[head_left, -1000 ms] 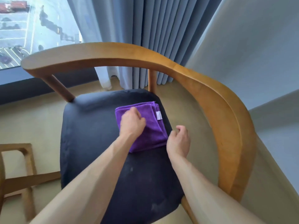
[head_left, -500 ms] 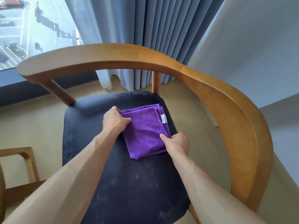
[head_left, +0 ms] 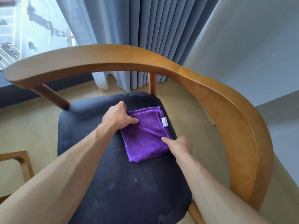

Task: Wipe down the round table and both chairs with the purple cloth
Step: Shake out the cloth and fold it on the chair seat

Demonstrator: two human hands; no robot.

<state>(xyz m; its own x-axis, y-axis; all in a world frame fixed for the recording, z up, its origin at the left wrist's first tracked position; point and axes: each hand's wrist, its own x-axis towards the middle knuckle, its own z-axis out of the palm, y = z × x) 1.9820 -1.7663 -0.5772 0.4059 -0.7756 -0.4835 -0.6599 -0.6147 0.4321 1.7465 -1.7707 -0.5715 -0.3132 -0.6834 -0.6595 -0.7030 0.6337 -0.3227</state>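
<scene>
A folded purple cloth (head_left: pixel 145 136) with a small white tag lies on the dark padded seat (head_left: pixel 123 183) of a wooden chair with a curved back rail (head_left: pixel 226 101). My left hand (head_left: pixel 117 117) grips the cloth's far left corner, fingers curled over its edge. My right hand (head_left: pixel 179 145) pinches the cloth's right edge near the front. The seat shows pale dusty smudges near its front. The round table is out of view.
Part of a second wooden frame (head_left: pixel 21 160) shows at the lower left. Grey curtains (head_left: pixel 153 38) and a window (head_left: pixel 32 29) stand behind the chair; a pale wall (head_left: pixel 250 54) runs along the right. Beige floor surrounds the chair.
My left hand slid from the cloth's middle to its far left corner. My right hand moved from the seat beside the cloth onto its right edge and took hold.
</scene>
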